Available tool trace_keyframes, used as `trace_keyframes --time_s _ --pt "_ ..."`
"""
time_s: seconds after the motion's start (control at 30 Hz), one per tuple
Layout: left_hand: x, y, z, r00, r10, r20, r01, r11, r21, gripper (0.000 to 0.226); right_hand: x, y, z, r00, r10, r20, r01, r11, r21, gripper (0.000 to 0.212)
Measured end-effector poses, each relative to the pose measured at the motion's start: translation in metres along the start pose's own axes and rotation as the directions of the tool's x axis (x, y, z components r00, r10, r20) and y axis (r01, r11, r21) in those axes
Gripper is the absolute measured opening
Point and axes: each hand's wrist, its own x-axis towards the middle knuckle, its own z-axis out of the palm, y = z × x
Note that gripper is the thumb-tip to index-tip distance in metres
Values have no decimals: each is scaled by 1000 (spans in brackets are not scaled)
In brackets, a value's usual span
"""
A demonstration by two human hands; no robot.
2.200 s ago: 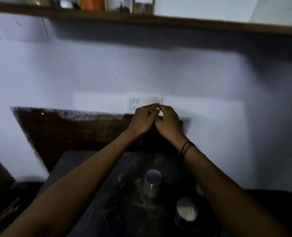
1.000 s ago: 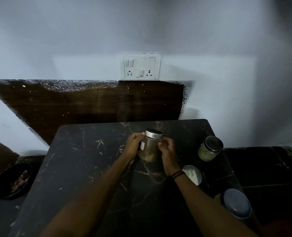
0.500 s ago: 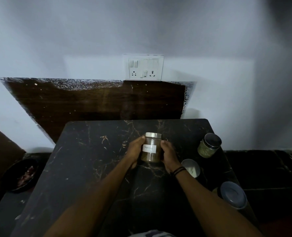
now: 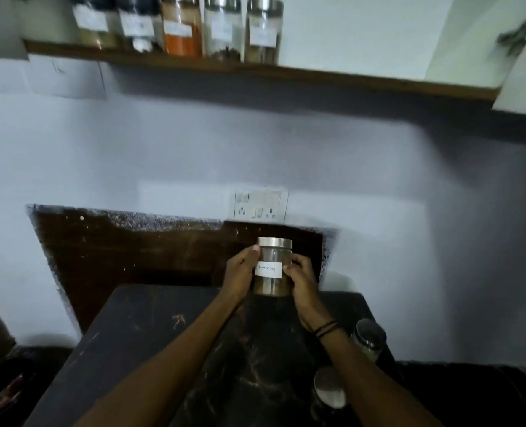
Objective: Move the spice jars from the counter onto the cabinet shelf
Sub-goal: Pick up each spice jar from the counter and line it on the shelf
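A clear spice jar (image 4: pixel 273 266) with a steel lid, a white label and brown powder is held upright in the air above the back of the black counter (image 4: pixel 138 328). My left hand (image 4: pixel 240 272) grips its left side and my right hand (image 4: pixel 301 278) grips its right side. High on the wall runs a wooden shelf (image 4: pixel 317 77) with several labelled jars (image 4: pixel 181 26) lined up at its left. Two more jars stay on the counter at the right: one with greenish contents (image 4: pixel 369 340) and one with a shiny lid (image 4: pixel 329 386).
A white switch and socket plate (image 4: pixel 260 206) sits on the wall just above the held jar. A dark wooden panel (image 4: pixel 132 248) backs the counter. A white cabinet door (image 4: pixel 523 63) hangs at the upper right. A dark bowl (image 4: pixel 6 392) lies low at the left.
Both hands have lifted the brown-powder jar off the counter and up toward the wall. My view has tilted upward, so the shelf with its jars is in sight again.
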Motion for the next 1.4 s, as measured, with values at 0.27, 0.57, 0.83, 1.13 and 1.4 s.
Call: trace_keyframes --time_s 0.27,0.57,0.83,1.13,1.4 --pt "18 157 26 940 342 -15 -343 938 -46 25 21 -154 11 944 -329 37 326 943 65 22" --pt "24 278 48 831 546 104 -550 835 15 31 31 -271 20 839 -537 -87 542 839 54 27" --pt "49 353 70 795 605 -33 -606 791 -82 28 60 -347 27 647 -710 -278 707 695 -128 20" --pt "111 395 104 715 670 -201 -635 742 216 26 122 -396 28 632 -723 -279 604 685 -408 25" --pt "168 390 113 781 617 -91 -517 722 460 20 174 -394 24 773 -619 -139 490 722 -488 23"
